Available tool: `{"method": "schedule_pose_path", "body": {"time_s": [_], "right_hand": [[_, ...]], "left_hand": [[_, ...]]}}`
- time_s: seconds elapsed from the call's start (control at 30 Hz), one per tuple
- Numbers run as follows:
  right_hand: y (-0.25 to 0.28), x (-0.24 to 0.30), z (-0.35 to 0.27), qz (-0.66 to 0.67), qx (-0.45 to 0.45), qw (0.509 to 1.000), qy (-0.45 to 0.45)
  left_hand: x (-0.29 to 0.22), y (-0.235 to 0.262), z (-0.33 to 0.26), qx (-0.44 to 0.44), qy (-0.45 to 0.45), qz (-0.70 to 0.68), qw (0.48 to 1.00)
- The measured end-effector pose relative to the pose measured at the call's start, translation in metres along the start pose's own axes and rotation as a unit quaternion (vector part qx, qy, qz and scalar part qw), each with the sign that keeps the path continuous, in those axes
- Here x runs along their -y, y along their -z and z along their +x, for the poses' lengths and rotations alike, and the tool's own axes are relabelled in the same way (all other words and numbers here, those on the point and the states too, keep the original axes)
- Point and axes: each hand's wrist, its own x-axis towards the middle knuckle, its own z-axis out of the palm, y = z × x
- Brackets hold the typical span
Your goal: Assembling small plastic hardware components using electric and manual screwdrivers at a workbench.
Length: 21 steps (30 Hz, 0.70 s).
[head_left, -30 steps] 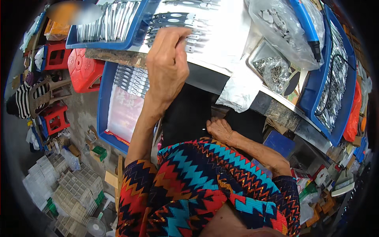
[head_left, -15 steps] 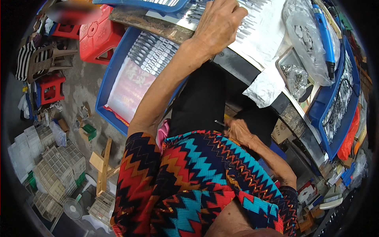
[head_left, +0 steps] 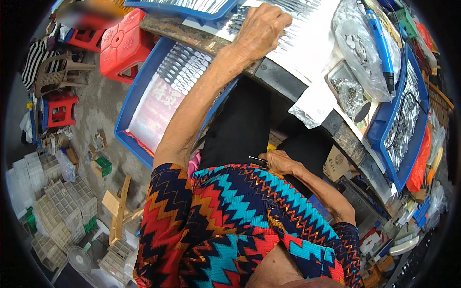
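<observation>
My left hand (head_left: pixel 261 30) reaches up onto the workbench and rests, fingers curled, on a white sheet covered with rows of small silvery metal pieces (head_left: pixel 302 36). My right hand (head_left: pixel 279 162) lies low in my lap, closed around a thin dark metal tool (head_left: pixel 258 160) whose tip pokes out to the left. My zigzag-patterned sleeves and black trousers fill the middle of the view.
A blue tray (head_left: pixel 139 103) with rows of metal pieces lies on the floor to my left. Red plastic stools (head_left: pixel 124 43) stand beyond it. Another blue tray (head_left: pixel 408 120), a blue pen-like tool (head_left: pixel 379 36) and bags of parts sit on the bench at right. Grey compartment boxes (head_left: pixel 53 211) lie lower left.
The view has swung down and left, so the bench has slid toward the top right. My left hand stays on the sheet of pieces; my right hand stays in my lap.
</observation>
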Motion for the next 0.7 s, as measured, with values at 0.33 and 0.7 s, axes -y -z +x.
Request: {"method": "schedule_pose_path", "body": {"time_s": [0.33,0.7], "right_hand": [[-0.006,-0.005,-0.001,-0.044,-0.043,0.997,0.039],[-0.038,0.004,-0.002,-0.238,-0.181,0.954,0.031]], "left_hand": [[0.006,-0.006,-0.003,-0.025,-0.027,0.014,0.999],[0.005,0.005,-0.003,-0.148,-0.066,0.013,0.987]]}}
